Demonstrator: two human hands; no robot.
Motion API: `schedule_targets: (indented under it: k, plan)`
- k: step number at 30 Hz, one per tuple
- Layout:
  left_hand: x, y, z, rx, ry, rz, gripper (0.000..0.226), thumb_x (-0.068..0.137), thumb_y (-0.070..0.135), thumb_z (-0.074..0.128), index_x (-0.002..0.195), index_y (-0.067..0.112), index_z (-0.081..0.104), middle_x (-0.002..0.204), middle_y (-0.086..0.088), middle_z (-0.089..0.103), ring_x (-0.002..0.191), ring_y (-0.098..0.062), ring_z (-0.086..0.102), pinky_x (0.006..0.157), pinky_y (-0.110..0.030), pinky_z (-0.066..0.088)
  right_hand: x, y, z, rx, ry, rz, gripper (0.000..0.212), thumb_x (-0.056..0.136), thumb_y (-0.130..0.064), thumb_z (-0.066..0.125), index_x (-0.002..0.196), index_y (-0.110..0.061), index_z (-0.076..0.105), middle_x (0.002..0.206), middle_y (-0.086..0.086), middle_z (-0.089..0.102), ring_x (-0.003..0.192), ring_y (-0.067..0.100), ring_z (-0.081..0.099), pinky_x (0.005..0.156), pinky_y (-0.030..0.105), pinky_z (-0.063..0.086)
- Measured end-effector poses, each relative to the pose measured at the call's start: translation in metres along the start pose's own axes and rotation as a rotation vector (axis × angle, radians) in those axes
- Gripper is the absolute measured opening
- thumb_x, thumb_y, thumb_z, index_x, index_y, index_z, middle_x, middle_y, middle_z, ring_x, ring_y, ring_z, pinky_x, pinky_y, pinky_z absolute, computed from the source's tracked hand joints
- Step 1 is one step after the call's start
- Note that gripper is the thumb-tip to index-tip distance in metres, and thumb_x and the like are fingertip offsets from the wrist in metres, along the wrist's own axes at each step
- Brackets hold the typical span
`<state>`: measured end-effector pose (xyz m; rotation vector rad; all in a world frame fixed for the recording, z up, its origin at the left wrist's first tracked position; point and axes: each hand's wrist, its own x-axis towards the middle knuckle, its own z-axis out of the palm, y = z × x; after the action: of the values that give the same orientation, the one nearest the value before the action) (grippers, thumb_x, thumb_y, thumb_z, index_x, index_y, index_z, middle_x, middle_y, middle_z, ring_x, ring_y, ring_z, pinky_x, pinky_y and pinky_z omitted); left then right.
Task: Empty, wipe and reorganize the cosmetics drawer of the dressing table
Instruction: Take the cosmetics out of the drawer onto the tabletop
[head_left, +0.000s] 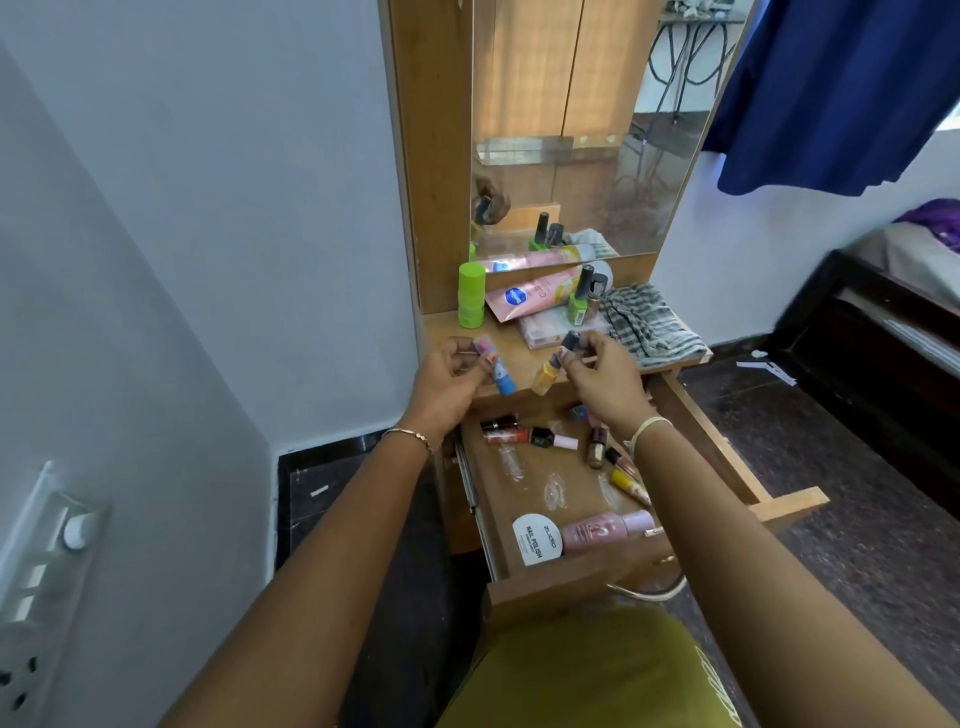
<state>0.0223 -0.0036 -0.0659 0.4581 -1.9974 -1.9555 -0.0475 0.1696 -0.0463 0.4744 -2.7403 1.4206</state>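
The open drawer (524, 493), nearest, is half-emptied, so above it the left hand (449, 376) fingers pinch a blue tube (500, 375) and the right hand (605, 382) a yellow bottle (546, 375), likely bound for the surface (447, 335) behind the drawer.

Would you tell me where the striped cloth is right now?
The striped cloth lies crumpled on the dressing table top, right side, beside the pink tube.

- Pale grey-white walls (234, 182) met in a corner left of the wooden dressing table (431, 156).
- A white switchboard (41, 566) sat on the near left wall.
- The floor (857, 467) was dark speckled stone.
- A blue curtain (841, 88) hung at upper right, daylight showing beside it.
- A dark wooden bed frame (883, 332) stood at right.
- The mirror (587, 130) reflected wooden cupboard doors.
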Motion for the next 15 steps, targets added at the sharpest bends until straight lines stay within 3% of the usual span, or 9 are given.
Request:
schedule_targets:
  k: [4,6,10,15]
  plan:
    - [0.027,0.013,-0.023,0.117,0.178,0.063,0.023,0.086,0.019,0.07,0.104,0.009,0.062,0.096,-0.006,0.065,0.086,-0.014,0.063,0.079,-0.024,0.056,0.018,-0.03,0.009,-0.036,-0.001,-0.093,0.016,0.092,-0.023,0.061,0.105,-0.013,0.061,0.09,-0.005,0.057,0.081,0.013,0.052,0.069,0.023,0.032]
    - [0.039,0.018,-0.034,0.204,0.24,0.105,0.025,0.084,0.02,0.072,0.104,0.008,0.062,0.095,-0.004,0.065,0.084,-0.012,0.062,0.075,-0.021,0.055,0.027,-0.044,0.016,-0.051,-0.002,-0.154,0.012,0.092,-0.021,0.06,0.104,-0.018,0.059,0.09,-0.007,0.058,0.079,0.012,0.053,0.07,0.026,0.036]
    - [0.062,0.023,-0.051,0.33,0.301,0.166,0.024,0.081,0.015,0.074,0.101,0.01,0.061,0.09,0.003,0.063,0.08,-0.005,0.06,0.08,-0.027,0.055,0.044,-0.064,0.033,-0.153,0.012,-0.299,0.02,0.089,-0.015,0.06,0.107,-0.018,0.054,0.094,-0.002,0.065,0.084,0.021,0.06,0.063,0.031,0.039]
    - [0.082,0.027,-0.055,0.412,0.265,0.155,0.026,0.082,0.015,0.073,0.105,0.008,0.061,0.094,0.002,0.063,0.084,-0.009,0.059,0.063,-0.006,0.043,0.06,-0.081,0.05,-0.294,0.068,-0.501,0.037,0.085,-0.011,0.058,0.12,-0.023,0.054,0.095,0.0,0.067,0.088,0.024,0.059,0.071,0.034,0.041]
